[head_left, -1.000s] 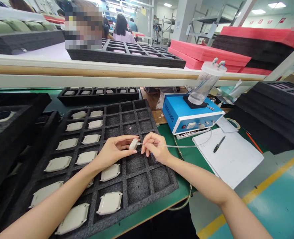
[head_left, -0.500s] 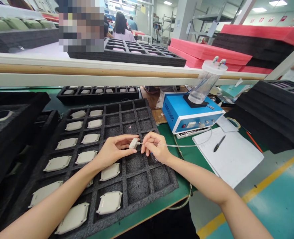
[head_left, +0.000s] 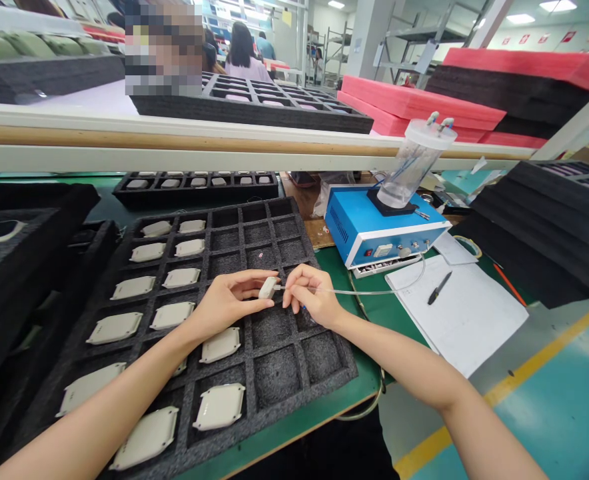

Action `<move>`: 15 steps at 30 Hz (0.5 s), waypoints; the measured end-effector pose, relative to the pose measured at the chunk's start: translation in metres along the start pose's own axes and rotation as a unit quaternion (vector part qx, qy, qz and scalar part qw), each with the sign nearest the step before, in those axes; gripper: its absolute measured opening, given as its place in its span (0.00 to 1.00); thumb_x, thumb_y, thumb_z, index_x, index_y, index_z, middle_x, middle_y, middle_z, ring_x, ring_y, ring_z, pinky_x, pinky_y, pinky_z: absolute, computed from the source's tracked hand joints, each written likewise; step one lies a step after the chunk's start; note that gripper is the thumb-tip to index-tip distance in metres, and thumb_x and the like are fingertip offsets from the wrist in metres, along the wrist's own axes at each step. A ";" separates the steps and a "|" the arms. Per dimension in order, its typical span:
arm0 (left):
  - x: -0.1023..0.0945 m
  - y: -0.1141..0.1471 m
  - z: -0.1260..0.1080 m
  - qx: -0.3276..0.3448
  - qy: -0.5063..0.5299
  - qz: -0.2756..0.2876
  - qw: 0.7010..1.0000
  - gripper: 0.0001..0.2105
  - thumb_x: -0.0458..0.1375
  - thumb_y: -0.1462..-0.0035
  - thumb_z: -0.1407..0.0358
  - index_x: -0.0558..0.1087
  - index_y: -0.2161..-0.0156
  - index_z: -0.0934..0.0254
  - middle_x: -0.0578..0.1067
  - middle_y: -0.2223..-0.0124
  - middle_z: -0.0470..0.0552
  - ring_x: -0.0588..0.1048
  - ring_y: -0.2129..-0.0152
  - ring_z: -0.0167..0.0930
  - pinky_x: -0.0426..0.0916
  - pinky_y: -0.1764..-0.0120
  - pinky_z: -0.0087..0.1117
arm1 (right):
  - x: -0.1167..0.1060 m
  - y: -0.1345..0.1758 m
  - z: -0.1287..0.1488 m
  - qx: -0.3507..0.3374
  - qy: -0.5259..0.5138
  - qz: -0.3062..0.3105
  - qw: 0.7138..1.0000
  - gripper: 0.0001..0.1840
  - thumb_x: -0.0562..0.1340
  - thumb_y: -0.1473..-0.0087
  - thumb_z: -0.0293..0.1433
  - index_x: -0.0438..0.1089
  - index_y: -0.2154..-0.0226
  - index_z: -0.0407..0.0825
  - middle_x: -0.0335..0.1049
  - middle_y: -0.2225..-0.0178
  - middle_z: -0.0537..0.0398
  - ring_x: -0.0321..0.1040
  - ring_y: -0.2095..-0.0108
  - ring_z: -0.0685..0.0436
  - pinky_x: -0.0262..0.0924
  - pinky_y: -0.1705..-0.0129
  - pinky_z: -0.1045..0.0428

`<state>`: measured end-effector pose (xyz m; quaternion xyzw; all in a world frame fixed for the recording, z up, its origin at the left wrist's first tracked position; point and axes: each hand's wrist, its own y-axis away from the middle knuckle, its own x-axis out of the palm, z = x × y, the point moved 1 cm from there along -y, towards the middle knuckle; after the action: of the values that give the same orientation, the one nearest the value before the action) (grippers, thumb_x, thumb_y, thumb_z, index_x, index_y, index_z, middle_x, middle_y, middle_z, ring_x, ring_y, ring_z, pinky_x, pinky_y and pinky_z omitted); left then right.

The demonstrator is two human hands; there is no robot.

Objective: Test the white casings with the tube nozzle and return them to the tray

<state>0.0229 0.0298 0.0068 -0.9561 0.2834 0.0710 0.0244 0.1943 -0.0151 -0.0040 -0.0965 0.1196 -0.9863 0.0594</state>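
Note:
Between the thumb and fingers of my left hand is a small beige casing, tilted on edge above a black foam tray. My right hand pinches the end of a clear thin tube, whose narrow tip meets the casing's right side. Whether the tip enters the casing cannot be made out. Similar beige casings lie in the tray's left and front pockets; pockets on its right side are bare. My left forearm hides some of them.
A blue machine carrying a clear cylinder stands behind on the right, joined to the tube. Papers and a black pen lie beside it. A shelf rail crosses behind. Stacked foam trays rise right; other people sit beyond.
Both hands, the casing and the tube stay in the same position. In the background, the blurred person behind the shelf has shifted slightly, and something at the far right edge is gone from view.

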 end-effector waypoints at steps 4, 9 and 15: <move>0.000 0.000 0.000 -0.004 -0.002 -0.004 1.000 0.26 0.69 0.63 0.60 0.75 0.55 0.65 0.79 0.56 0.56 0.77 0.59 0.40 0.69 0.51 0.43 | 0.000 0.000 0.000 0.003 0.002 -0.001 1.000 0.02 0.58 0.57 0.28 0.62 0.76 0.47 0.69 0.84 0.61 0.57 0.88 0.55 0.50 0.84 0.58; 0.000 0.001 0.001 -0.005 0.006 0.002 1.000 0.25 0.69 0.62 0.61 0.75 0.55 0.64 0.79 0.56 0.54 0.77 0.59 0.39 0.70 0.50 0.41 | 0.000 0.000 -0.001 0.002 -0.007 0.000 1.000 0.01 0.58 0.57 0.27 0.62 0.76 0.47 0.69 0.84 0.61 0.57 0.88 0.55 0.51 0.84 0.58; 0.000 0.001 0.001 0.002 0.011 0.002 1.000 0.24 0.69 0.61 0.64 0.75 0.55 0.65 0.79 0.56 0.54 0.77 0.59 0.39 0.70 0.51 0.41 | -0.001 0.000 -0.002 0.001 -0.001 0.001 1.000 0.02 0.58 0.56 0.28 0.62 0.75 0.47 0.69 0.83 0.60 0.57 0.88 0.55 0.51 0.84 0.58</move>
<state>0.0224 0.0294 0.0058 -0.9563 0.2853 0.0594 0.0234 0.1950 -0.0148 -0.0061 -0.0968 0.1184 -0.9864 0.0606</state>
